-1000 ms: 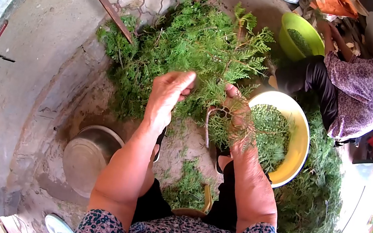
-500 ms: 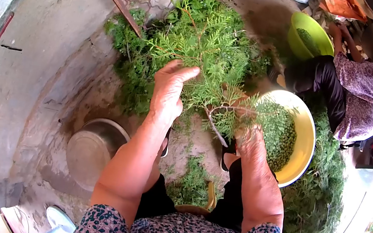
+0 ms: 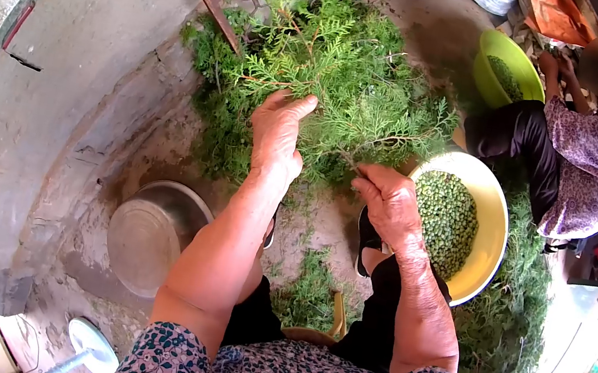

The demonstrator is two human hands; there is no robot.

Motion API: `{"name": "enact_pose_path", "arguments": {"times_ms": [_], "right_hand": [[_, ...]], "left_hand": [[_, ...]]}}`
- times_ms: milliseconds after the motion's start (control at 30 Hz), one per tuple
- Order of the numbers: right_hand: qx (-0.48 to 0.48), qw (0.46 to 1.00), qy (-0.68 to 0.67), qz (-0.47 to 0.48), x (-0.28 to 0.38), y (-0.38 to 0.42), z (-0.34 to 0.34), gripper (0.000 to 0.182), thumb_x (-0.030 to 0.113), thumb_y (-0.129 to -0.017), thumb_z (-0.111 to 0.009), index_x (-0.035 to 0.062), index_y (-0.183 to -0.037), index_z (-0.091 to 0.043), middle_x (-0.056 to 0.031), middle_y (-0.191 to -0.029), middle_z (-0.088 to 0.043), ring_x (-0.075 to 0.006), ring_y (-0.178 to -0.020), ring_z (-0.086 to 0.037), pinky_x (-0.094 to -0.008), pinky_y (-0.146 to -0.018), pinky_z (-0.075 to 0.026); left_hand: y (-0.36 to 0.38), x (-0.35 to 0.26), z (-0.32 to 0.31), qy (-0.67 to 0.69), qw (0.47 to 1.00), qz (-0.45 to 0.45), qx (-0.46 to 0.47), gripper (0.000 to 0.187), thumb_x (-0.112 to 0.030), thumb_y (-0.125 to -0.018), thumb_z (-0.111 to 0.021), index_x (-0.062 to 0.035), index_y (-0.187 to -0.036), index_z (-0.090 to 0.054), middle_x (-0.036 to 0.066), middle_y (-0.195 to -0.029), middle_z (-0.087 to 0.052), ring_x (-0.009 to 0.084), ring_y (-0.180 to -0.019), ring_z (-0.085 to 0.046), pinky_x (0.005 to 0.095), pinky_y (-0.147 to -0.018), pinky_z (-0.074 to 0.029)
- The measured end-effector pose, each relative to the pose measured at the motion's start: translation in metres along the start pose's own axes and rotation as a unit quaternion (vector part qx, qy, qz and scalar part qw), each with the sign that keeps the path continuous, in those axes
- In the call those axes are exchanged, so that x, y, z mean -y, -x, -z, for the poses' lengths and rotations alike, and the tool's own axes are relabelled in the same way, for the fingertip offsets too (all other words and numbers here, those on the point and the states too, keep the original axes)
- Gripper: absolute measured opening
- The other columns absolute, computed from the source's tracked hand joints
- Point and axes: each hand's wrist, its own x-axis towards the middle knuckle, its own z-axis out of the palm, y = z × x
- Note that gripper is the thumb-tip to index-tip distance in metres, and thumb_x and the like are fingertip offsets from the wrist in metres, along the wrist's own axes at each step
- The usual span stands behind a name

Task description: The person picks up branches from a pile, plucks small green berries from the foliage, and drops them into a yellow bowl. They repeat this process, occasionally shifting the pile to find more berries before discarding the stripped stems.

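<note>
A leafy evergreen branch with flat, scaly sprays lies across the front of a larger green heap. My right hand is closed in a pinch on its woody stem, beside the bowl's left rim. My left hand has its fingers closed at the near edge of the foliage, where leaves partly cover what the fingertips grip. To the right stands a yellow bowl holding many small round green cones.
An upturned metal pot sits at left by the curved wall. Cut greenery lies right of the bowl, and more clippings lie between my legs. Another person sits at upper right beside a lime-green basin.
My right hand has moved up and left from the bowl's edge, and the branch stem has shifted up with it. The cones now show more fully. My left hand stays at the foliage.
</note>
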Motion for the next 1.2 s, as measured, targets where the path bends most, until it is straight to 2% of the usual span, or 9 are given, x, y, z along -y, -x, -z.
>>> {"name": "enact_pose_path", "arguments": {"times_ms": [133,233,400,533,667,767,867,1000,1200], "right_hand": [[-0.075,0.995,-0.025,-0.063,-0.002,-0.002,0.011,0.014,0.004,-0.079,-0.061,-0.0002,-0.092,-0.059,-0.0159,-0.075,-0.059,-0.0265,-0.065,-0.058,-0.031,-0.06,-0.045],[-0.12,0.984,-0.007,-0.135,-0.01,-0.002,0.024,0.015,0.007,-0.083,-0.055,-0.0012,-0.095,-0.06,-0.0097,-0.068,-0.059,-0.0148,-0.063,-0.056,-0.0272,-0.062,-0.045],[-0.03,0.984,0.086,-0.152,-0.014,0.012,0.053,0.014,0.018,-0.081,-0.057,0.0036,-0.08,-0.059,-0.0174,-0.073,-0.059,-0.0358,-0.069,-0.057,-0.0394,-0.062,-0.046],[-0.016,0.964,0.261,-0.048,-0.036,0.051,0.076,0.014,0.019,-0.08,-0.055,0.0052,-0.077,-0.059,-0.0168,-0.069,-0.058,-0.0366,-0.066,-0.057,-0.0431,-0.059,-0.046],[-0.162,0.935,0.136,-0.285,-0.034,0.128,0.14,0.017,0.021,-0.079,-0.058,0.0043,-0.079,-0.061,-0.0169,-0.068,-0.058,-0.0307,-0.064,-0.058,-0.0384,-0.06,-0.046],[-0.326,0.768,-0.032,-0.551,-0.033,0.219,0.191,0.017,0.022,-0.083,-0.057,0.0077,-0.086,-0.066,-0.0005,-0.067,-0.059,-0.0116,-0.053,-0.05,-0.0256,-0.048,-0.041],[-0.595,0.65,-0.096,-0.463,-0.024,0.323,0.239,0.015,0.019,-0.085,-0.056,0.0055,-0.086,-0.063,-0.0015,-0.064,-0.054,-0.0087,-0.042,-0.043,-0.0216,-0.033,-0.034],[-0.8,0.481,-0.127,-0.335,-0.026,0.44,0.28,0.025,0.029,-0.085,-0.059,0.006,-0.079,-0.054,-0.0026,-0.07,-0.051,-0.0135,-0.057,-0.048,-0.0263,-0.051,-0.043],[-0.674,0.593,-0.173,-0.404,-0.027,0.403,0.214,0.01,0.009,-0.084,-0.055,0.0001,-0.082,-0.059,-0.0038,-0.065,-0.054,-0.0119,-0.051,-0.048,-0.0245,-0.045,-0.04]], "left_hand": [[0.001,-0.001,0.0,-0.181,0.964,-0.03,0.192,0.075,-0.02,-0.072,-0.073,0.0049,-0.13,-0.033,0.025,-0.128,-0.042,0.0231,-0.097,-0.057,0.0365,-0.086,-0.045],[0.015,0.0,0.003,-0.308,0.887,-0.007,0.344,0.068,-0.013,-0.07,-0.073,-0.0025,-0.128,-0.039,0.019,-0.123,-0.047,0.019,-0.071,-0.062,0.0263,-0.048,-0.05],[0.014,-0.003,0.013,-0.508,0.781,-0.059,0.358,0.041,-0.008,-0.074,-0.065,0.0006,-0.113,-0.056,0.012,-0.085,-0.063,0.0125,-0.063,-0.06,0.0248,-0.052,-0.05],[-0.015,0.022,0.037,-0.521,0.714,-0.317,0.345,0.038,-0.007,-0.074,-0.062,-0.0005,-0.111,-0.057,0.012,-0.081,-0.064,0.0119,-0.055,-0.057,0.0262,-0.046,-0.045],[0.004,0.007,0.026,-0.562,0.744,-0.172,0.318,0.035,-0.006,-0.076,-0.058,0.0011,-0.11,-0.057,0.016,-0.084,-0.065,0.0142,-0.053,-0.058,0.026,-0.048,-0.046],[-0.005,0.017,0.036,-0.556,0.74,-0.169,0.34,0.034,-0.007,-0.077,-0.058,0.0021,-0.11,-0.057,0.015,-0.083,-0.064,0.0135,-0.05,-0.056,0.0252,-0.048,-0.045],[-0.006,0.021,0.041,-0.572,0.73,-0.143,0.344,0.035,-0.008,-0.078,-0.058,0.002,-0.111,-0.056,0.014,-0.085,-0.064,0.0118,-0.05,-0.055,0.0247,-0.048,-0.046],[-0.014,0.037,0.049,-0.539,0.757,-0.109,0.354,0.034,-0.012,-0.074,-0.062,0.0001,-0.105,-0.059,0.015,-0.082,-0.065,0.0145,-0.053,-0.059,0.0275,-0.054,-0.048],[0.029,0.021,0.042,-0.508,0.688,-0.232,0.464,0.029,-0.014,-0.074,-0.064,-0.0031,-0.101,-0.061,0.015,-0.082,-0.063,0.0235,-0.079,-0.06,0.0319,-0.069,-0.046]]}}
